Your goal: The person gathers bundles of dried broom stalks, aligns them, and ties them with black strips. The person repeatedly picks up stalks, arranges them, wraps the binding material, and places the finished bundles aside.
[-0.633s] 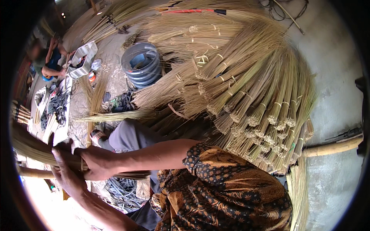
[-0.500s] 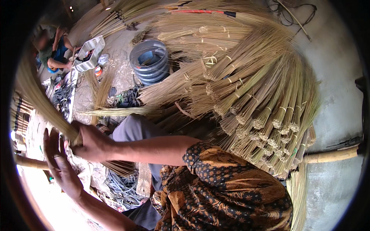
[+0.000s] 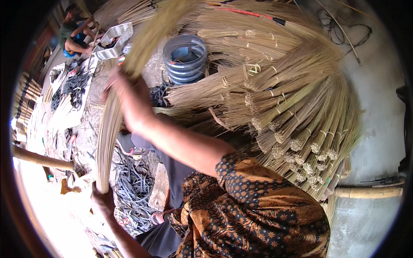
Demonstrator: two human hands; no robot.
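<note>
Straw bundle (image 3: 109, 144) rose steeply, tips up-right.
The left hand (image 3: 103, 200) gripped its base, the right hand (image 3: 131, 98) its middle; earlier it slanted up-left, left fingers spread.

Long pale-tan bundle of thin stalks (image 3: 110, 142) showed olive-yellow up top. Loose black cloth shirt (image 3: 258, 206) had orange-brown stars plus broad brown patches. Cloth trousers (image 3: 175, 182) read dark grey. Round ribbed clear-plastic bucket (image 3: 185, 71) was blue-grey; rectangular slatted plastic crate (image 3: 112, 52), white. Flat curled strips (image 3: 133, 182) ran black to grey. Slim red rod (image 3: 245, 12) was black-ended.
</note>
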